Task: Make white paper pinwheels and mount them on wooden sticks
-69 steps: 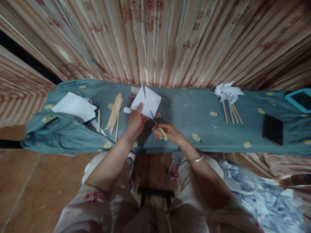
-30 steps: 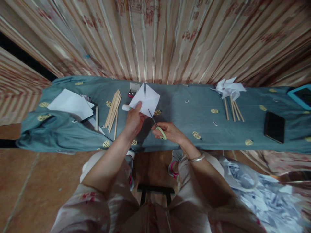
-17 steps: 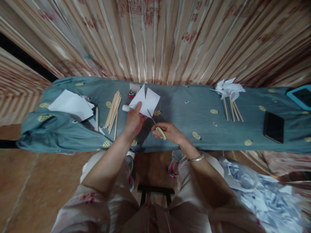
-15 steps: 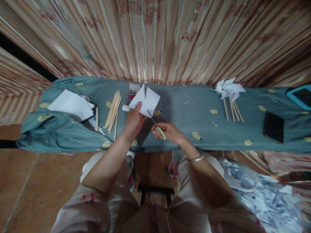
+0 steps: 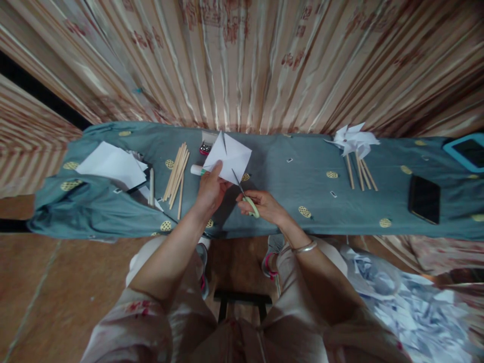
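The paper lies at 11 o'clock from the right hand and at 1 o'clock from the left hand, which is the nearer, touching it. The sheet is roughly square and set cornerwise, with a slit at its 12 o'clock corner. The scissors run from 5 to 11 o'clock, their tips at the paper's 5 o'clock corner; how far apart the blades stand cannot be told. The left hand is closed on the paper, thumb on top and fingers beneath. The right hand is curled around the scissors' green handle. A white tube is close at 10 o'clock from the left hand, with wooden sticks farther out that way.
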`<state>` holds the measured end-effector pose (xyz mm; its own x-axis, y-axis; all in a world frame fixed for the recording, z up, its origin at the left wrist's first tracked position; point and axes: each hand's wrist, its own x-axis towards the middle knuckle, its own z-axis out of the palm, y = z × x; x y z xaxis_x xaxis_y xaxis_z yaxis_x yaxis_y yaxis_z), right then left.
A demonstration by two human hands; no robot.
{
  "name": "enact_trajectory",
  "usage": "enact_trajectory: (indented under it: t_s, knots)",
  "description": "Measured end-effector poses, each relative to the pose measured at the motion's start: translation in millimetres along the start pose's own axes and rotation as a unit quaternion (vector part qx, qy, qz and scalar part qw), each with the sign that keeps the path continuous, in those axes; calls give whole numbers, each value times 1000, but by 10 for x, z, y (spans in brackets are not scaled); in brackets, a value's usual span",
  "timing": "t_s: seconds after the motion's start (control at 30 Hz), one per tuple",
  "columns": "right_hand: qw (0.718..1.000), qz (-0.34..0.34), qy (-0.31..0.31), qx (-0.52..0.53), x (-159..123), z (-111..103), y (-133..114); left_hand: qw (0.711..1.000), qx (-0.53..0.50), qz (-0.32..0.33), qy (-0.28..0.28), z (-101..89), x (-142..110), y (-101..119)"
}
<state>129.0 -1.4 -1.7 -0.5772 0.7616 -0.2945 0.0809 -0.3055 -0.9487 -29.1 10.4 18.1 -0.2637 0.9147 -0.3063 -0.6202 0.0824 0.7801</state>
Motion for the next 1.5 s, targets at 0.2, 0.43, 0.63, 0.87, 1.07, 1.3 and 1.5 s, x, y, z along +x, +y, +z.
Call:
enact_trajectory:
  t_s: [0.2,0.43,0.63,0.87,1.07,1.3,1.5]
  knots:
    - [1000,-4,13,8,1,0,26,1000,-9,-4,-1,4,-1,-3]
    - [1000,-2,25,3,39,-12,93,1000,-21,0,-13,2,12,-4]
    - [1000,-5,27,-2,28,-10,66,999,-29,-19,-9,-3,16,-24]
    - [1000,-9,29,-4,32,-20,85,999,-23,-29,-10,9,-7,-22]
    - [999,-5,38,-7,43,-15,93,999,-17,-30,-11,7,-11,-16]
    - [999,-16,40,-5,48,-23,106,999,-14,-31,-25,-20,-3,-66]
    - [999,-24,40,-10,63,-37,138,999,-4,-38,-19,-17,-12,-56]
